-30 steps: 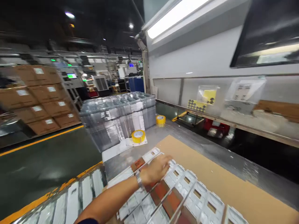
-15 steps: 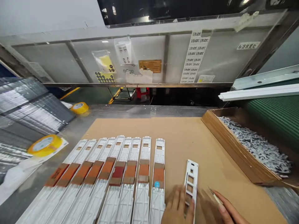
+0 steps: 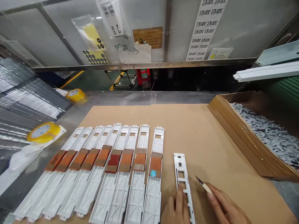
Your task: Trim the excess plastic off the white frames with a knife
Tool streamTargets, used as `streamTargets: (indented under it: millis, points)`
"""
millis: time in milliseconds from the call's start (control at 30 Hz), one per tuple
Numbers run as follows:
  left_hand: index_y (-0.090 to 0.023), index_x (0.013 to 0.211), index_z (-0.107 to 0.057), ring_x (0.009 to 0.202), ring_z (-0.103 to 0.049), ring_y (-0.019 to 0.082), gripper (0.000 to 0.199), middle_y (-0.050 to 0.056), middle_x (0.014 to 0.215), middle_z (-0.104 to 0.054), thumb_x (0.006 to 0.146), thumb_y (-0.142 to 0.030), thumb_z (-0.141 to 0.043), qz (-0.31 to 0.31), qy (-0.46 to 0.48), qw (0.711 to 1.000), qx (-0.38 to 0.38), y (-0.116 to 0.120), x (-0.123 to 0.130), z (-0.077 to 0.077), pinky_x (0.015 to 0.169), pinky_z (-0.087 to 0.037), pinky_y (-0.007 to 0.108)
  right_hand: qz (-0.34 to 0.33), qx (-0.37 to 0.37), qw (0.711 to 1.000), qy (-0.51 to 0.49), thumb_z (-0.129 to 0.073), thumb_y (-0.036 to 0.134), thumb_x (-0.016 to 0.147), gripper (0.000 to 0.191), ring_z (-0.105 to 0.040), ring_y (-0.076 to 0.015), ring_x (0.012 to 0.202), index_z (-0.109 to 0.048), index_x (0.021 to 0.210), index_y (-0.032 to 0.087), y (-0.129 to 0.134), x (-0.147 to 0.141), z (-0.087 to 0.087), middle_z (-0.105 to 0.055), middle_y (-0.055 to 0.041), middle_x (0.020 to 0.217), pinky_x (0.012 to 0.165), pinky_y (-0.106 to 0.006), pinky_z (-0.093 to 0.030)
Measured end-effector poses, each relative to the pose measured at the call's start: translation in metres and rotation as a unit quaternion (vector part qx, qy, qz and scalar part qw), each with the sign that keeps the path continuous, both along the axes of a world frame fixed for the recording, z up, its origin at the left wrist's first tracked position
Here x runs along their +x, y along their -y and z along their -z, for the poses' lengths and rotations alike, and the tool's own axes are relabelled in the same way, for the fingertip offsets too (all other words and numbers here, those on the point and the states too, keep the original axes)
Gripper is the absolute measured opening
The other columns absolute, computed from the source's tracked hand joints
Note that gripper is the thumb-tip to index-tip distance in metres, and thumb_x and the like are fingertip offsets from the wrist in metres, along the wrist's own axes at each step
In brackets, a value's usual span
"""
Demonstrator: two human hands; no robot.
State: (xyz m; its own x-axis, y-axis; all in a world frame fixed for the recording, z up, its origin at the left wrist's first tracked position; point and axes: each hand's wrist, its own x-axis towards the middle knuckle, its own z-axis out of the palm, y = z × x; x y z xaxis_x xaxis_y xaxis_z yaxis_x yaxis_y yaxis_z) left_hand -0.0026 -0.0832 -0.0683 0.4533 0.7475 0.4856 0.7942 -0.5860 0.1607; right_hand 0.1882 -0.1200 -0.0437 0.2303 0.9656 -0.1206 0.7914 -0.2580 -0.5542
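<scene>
A narrow white plastic strip (image 3: pixel 181 174) with square cutouts lies on the brown cardboard sheet (image 3: pixel 187 130), apart from the row to its left. My left hand (image 3: pixel 175 207) presses its fingers on the strip's near part. My right hand (image 3: pixel 225 208) grips a small knife (image 3: pixel 202 184), its pointed blade just right of the strip. Several long white plastic parts (image 3: pixel 112 174) with orange-brown patches lie side by side to the left.
An open cardboard box (image 3: pixel 235 130) of small grey-white pieces stands at the right. Two yellow tape rolls (image 3: pixel 43 132) and stacked clear trays (image 3: pixel 25 99) sit at the left. A metal panel with labels and bags rises behind the table.
My view swung from the left side of the hall down to the table. My left hand left the row of parts and now rests on the single strip; the knife tip came closer to it.
</scene>
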Motion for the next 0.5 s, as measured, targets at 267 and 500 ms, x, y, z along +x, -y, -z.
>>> streamTargets:
  millis: [267, 500]
  points:
    - [-0.014, 0.102, -0.066, 0.113, -0.057, 0.026, 0.032, 0.012, 0.105, -0.069, 0.088, -0.025, -0.039, 0.008, 0.081, 0.992, 0.095, -0.012, 0.018, 0.014, 0.095, -0.042, 0.034, -0.102, 0.144, 0.964, 0.199, -0.033, 0.041, 0.097, 0.032, -0.068, -0.0107, 0.078, -0.06, 0.106, 0.025, -0.041, -0.01, -0.027, -0.071, 0.0035, 0.091, 0.058, -0.017, -0.054]
    - [-0.012, 0.095, -0.062, 0.114, -0.056, 0.026, 0.02, 0.016, 0.13, -0.053, 0.084, -0.009, -0.046, -0.061, 0.092, 0.986, 0.122, 0.002, 0.032, 0.03, 0.103, -0.038, 0.038, -0.203, 0.149, 0.921, 0.297, -0.02, 0.034, 0.1, 0.045, -0.067, -0.0115, 0.062, -0.063, 0.094, 0.023, -0.069, -0.011, -0.04, -0.069, 0.0028, 0.077, 0.047, -0.023, -0.052]
